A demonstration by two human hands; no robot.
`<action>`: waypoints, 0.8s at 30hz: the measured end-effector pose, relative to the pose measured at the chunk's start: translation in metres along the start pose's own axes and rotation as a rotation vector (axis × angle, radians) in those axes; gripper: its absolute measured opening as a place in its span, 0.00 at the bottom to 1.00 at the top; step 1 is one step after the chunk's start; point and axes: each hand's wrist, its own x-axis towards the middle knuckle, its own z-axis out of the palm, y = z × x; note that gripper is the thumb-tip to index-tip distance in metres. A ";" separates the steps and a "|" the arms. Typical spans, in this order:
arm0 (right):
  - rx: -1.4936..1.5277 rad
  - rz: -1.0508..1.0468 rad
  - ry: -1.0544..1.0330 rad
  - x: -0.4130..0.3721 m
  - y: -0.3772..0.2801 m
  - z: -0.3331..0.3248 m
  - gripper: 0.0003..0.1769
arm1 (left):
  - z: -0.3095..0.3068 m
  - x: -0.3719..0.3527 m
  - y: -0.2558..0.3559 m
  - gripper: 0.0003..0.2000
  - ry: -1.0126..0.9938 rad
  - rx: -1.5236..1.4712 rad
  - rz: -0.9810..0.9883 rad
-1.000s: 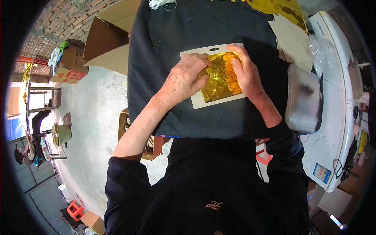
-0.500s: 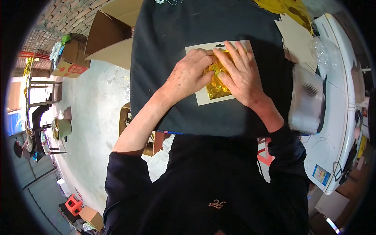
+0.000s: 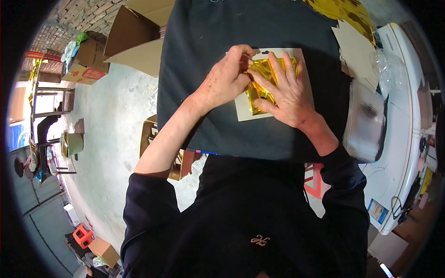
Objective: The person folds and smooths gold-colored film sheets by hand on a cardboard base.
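Observation:
A folded piece of shiny gold foil [image 3: 260,91] lies on a pale card [image 3: 246,111] with a hanging slot at its top edge, on the dark cloth-covered table. My left hand [image 3: 227,76] is at the card's upper left, its fingers curled and bent together at the foil's left edge; what they pinch, if anything, is too small to make out. My right hand [image 3: 287,95] rests on the right part of the foil with its fingers spread, pressing it flat against the card.
Pale cards [image 3: 357,51] are stacked at the table's right, beside a pile of clear plastic bags [image 3: 364,120]. Gold foil sheets [image 3: 345,11] lie at the top right. An open cardboard box [image 3: 132,34] stands left of the table.
My left hand's fingers have lifted and bent more at the card's upper left. My right hand's fingers have spread and shifted slightly, leaving more of the foil in view.

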 end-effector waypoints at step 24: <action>0.109 0.026 -0.071 -0.004 0.002 0.003 0.39 | -0.032 -0.013 0.004 0.16 -0.116 0.828 0.748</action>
